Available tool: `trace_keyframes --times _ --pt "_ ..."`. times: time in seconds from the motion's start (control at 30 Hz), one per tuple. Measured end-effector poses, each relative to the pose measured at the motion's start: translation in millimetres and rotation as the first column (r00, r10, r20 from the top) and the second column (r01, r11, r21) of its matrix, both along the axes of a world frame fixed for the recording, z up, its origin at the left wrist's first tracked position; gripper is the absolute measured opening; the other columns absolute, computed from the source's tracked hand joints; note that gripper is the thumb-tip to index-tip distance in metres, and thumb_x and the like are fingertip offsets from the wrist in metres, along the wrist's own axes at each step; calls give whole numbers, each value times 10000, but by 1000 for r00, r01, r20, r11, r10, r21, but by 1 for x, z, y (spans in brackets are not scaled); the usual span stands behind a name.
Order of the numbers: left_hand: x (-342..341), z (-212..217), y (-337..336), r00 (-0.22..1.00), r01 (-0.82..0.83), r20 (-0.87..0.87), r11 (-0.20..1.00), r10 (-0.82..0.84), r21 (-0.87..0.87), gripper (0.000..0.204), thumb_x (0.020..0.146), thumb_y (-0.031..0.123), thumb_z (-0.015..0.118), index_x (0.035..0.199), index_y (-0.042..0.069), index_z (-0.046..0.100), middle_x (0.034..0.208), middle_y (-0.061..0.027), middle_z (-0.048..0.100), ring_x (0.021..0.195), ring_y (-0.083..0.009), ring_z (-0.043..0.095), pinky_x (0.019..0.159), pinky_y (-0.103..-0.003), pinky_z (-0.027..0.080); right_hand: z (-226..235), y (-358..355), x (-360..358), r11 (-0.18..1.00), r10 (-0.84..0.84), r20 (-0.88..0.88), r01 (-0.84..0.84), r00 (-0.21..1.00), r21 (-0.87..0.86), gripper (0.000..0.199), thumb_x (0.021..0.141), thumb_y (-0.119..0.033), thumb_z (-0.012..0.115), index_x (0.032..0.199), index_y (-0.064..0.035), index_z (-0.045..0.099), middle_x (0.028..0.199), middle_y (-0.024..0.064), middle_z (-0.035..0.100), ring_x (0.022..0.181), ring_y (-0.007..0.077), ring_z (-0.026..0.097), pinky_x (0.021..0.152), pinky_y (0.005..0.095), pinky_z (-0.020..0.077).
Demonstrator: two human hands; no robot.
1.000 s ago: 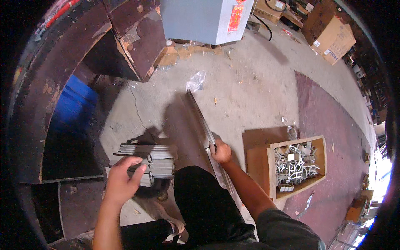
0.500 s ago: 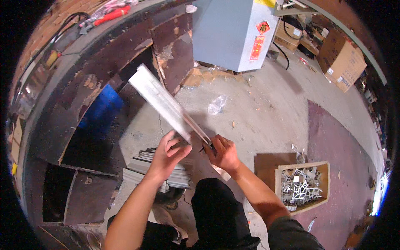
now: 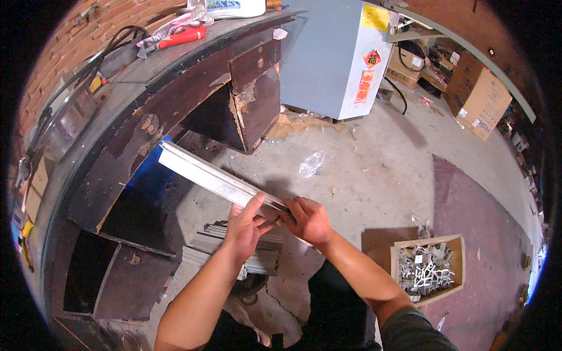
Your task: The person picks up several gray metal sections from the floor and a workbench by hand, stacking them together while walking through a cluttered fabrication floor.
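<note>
Silvery-white metal profile (image 3: 205, 176), long, straight and ridged lengthwise, slants above the concrete floor (image 3: 196, 206); left hand (image 3: 243, 232) clasps it, thumb on top; right hand (image 3: 308, 220) grips its nearer part; rightward, a cardboard box (image 3: 461, 260) holds angular metal pieces (image 3: 432, 275).

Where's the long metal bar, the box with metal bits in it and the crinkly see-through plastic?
Long metal bar (image 3: 206, 179), head view: its pale side, near the middle.
Box (image 3: 459, 260), head view: its right wall.
See-through plastic (image 3: 311, 164), head view: its crumpled middle.
</note>
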State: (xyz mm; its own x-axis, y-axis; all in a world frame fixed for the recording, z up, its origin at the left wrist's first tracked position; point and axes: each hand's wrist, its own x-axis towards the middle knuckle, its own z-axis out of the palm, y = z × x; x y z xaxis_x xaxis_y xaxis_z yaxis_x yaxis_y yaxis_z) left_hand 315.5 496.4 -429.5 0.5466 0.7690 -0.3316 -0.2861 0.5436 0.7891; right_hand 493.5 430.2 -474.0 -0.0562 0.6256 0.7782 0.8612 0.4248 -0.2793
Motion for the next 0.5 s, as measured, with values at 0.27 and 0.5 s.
trace_keyframes --times 0.27,0.5 --pt "21 -20 8 1000 -14 -6 997 14 70 576 892 309 755 1334 133 430 1281 -95 562 1176 -280 596 987 -558 494 -58 -9 28 985 -118 -160 95 980 -146 418 792 -67 776 1188 -44 644 809 150 600 665 328 628 578 402 510" --pt "26 -23 16 994 69 -92 977 -51 201 529 888 252 769 1295 98 469 1249 -105 634 1123 -254 644 970 -484 527 -115 -27 49 924 -254 -158 192 954 -330 461 851 -87 736 1290 -60 597 929 180 638 822 381 656 701 441 545"
